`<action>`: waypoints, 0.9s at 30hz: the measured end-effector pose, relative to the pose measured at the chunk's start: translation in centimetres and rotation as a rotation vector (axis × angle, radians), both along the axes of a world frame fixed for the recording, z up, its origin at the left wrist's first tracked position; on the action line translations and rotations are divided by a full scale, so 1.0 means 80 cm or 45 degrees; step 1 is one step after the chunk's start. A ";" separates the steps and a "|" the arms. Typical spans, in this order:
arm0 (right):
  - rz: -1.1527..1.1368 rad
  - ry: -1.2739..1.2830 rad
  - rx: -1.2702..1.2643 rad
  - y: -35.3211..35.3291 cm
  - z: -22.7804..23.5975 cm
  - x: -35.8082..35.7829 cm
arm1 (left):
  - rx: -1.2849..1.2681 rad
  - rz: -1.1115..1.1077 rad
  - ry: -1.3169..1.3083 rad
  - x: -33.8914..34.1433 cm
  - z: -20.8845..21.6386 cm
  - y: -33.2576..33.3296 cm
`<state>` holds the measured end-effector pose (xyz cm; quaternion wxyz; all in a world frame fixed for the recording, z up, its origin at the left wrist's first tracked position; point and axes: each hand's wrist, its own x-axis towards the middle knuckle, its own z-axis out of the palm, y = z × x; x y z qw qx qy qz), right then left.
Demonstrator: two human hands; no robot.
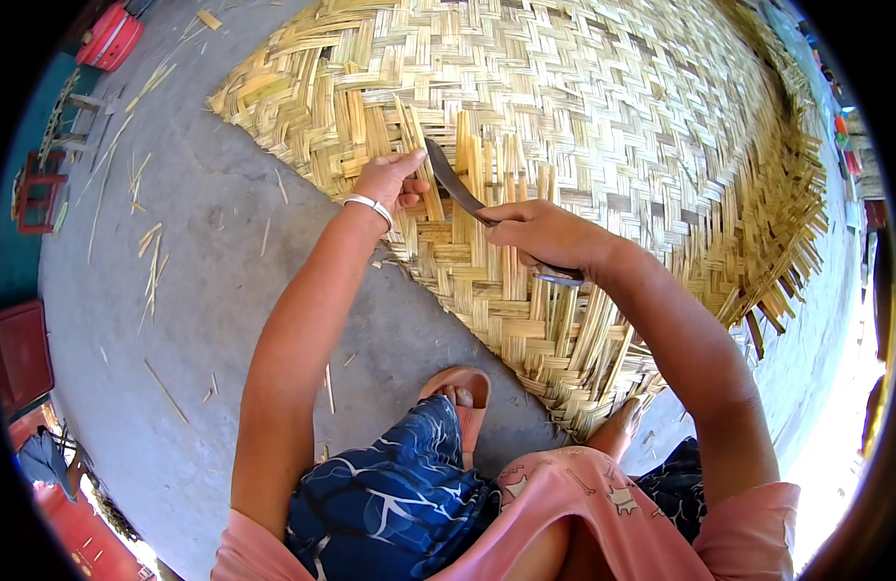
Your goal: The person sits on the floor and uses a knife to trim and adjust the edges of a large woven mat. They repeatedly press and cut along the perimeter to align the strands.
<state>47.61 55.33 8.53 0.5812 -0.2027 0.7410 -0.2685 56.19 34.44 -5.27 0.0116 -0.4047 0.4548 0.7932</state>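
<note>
We are crouching over a large woven mat of flat, pale-yellow bamboo strips (pixel 584 126), which is lying on the grey concrete floor (pixel 206 252) and spreading away toward the upper right, its loose strip ends bristling along the right edge. Our left hand (pixel 390 179), wearing a silver bangle (pixel 369 205) at the wrist, is pinching an upright strip at the mat's near edge, fingers closed on it. Our right hand (pixel 543 235) is gripping the handle of a dark curved metal knife (pixel 455 181), whose blade is pointing up between the strips just beside the left hand. Thin bamboo splinters (pixel 150 250) are lying scattered over the floor to the left, and a pink sandal (pixel 463 392) is resting close below the mat.
</note>
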 end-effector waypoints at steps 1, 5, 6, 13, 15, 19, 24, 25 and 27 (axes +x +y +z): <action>0.009 -0.028 0.006 0.000 0.003 -0.005 | -0.004 -0.001 -0.020 -0.001 0.000 -0.001; -0.039 -0.014 0.017 -0.001 -0.014 -0.016 | -0.037 -0.019 -0.072 -0.010 0.002 0.004; -0.025 0.040 0.025 -0.005 -0.019 -0.014 | -0.049 -0.023 -0.087 -0.010 0.005 0.005; 0.218 0.697 0.066 -0.015 -0.051 0.040 | -0.088 -0.128 -0.204 -0.015 0.025 0.009; 0.188 0.750 0.083 -0.016 -0.058 0.046 | -0.023 -0.171 -0.229 -0.013 0.028 0.010; 0.236 0.767 0.116 -0.014 -0.066 0.052 | -0.077 -0.189 -0.366 -0.023 0.007 0.006; 0.292 0.791 0.157 -0.012 -0.069 0.051 | -0.440 -0.218 -0.453 -0.046 0.021 0.024; 0.300 0.790 0.153 -0.013 -0.069 0.050 | -0.464 -0.268 -0.419 -0.043 0.020 0.021; 0.318 0.784 0.145 -0.013 -0.070 0.048 | -0.425 -0.323 -0.429 -0.042 0.025 0.011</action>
